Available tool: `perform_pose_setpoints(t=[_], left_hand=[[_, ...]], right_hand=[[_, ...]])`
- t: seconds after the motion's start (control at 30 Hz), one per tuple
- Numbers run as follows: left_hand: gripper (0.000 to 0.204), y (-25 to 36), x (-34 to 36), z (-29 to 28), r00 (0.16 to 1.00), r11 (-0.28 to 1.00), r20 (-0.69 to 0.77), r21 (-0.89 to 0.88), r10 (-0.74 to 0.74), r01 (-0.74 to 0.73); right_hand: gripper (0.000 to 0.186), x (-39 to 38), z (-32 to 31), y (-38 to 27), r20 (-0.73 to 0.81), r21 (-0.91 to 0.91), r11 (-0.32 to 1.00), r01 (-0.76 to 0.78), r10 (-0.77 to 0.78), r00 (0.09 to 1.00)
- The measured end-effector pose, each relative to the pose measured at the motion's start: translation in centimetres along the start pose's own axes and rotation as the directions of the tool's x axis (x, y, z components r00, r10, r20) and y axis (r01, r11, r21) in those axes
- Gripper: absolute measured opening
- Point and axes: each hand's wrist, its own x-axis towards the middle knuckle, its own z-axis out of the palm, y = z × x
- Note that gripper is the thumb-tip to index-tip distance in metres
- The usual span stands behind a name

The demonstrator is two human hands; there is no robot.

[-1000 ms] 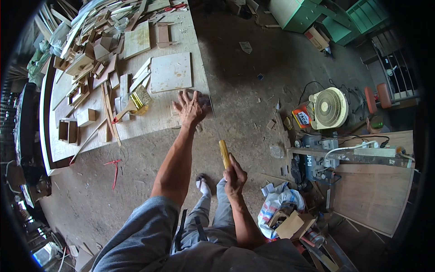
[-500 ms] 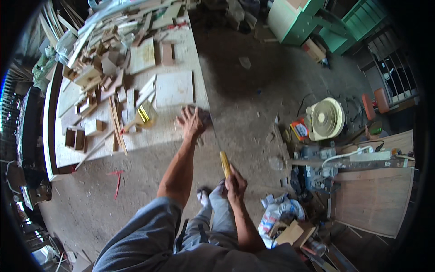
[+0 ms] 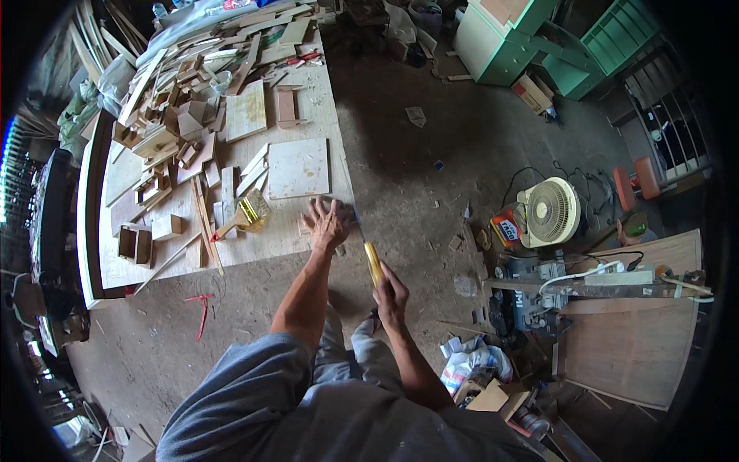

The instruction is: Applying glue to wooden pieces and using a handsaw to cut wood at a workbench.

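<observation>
My left hand [image 3: 329, 225] presses down at the table's near right corner, its fingers spread over a small dark piece that is mostly hidden under it. My right hand [image 3: 391, 292] is closed round the yellow handle of a hand saw [image 3: 372, 260]. The saw's thin blade shows nearly edge-on and runs up beside my left hand at the table edge. Left of that hand, a paintbrush [image 3: 248, 214] with a wooden handle rests on the wooden tabletop [image 3: 277, 234]. A flat pale board [image 3: 300, 167] lies just beyond my left hand.
Offcuts and small wooden boxes [image 3: 135, 243] crowd the table's left and far parts. On the floor to the right stand a cream fan [image 3: 549, 212] and a machine [image 3: 531, 289] beside a large wood panel [image 3: 627, 346]. Green cabinets [image 3: 500, 58] stand far right.
My right hand and the saw have moved forward and slightly left, toward the table edge. My left hand stays pressed at the corner. The whole view has shifted slightly.
</observation>
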Motion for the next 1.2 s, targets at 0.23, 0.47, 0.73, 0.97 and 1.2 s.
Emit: perform_pose_setpoints(t=[0.23,0.47,0.73,0.97,1.2], left_hand=[[0.076,0.3,-0.4,-0.4,0.998,0.998,0.044,0.057,-0.042,0.039],[0.066,0.3,-0.2,1.2,0.999,0.999,-0.044,0.035,-0.014,0.015],[0.064,0.4,-0.2,0.2,0.999,1.0,-0.041,-0.004,-0.005,0.005],[0.079,0.4,0.2,-0.5,0.997,0.999,0.067,0.004,-0.04,0.04],[0.076,0.3,0.1,-0.6,0.996,0.998,0.072,0.031,-0.054,0.052]], right_hand=[[0.041,-3.5,-1.6,2.7,-0.054,-0.108,0.993,0.057,-0.063,0.997],[0.041,-2.1,-0.7,2.1,-0.062,-0.123,0.989,0.077,-0.085,0.994],[0.041,-3.8,-1.7,0.9,-0.132,-0.08,0.997,0.021,-0.032,0.991],[0.039,-3.1,-1.1,1.3,-0.117,-0.021,1.0,-0.014,0.011,0.993],[0.039,-3.9,-0.3,0.3,-0.106,-0.033,0.999,0.017,-0.021,0.994]])
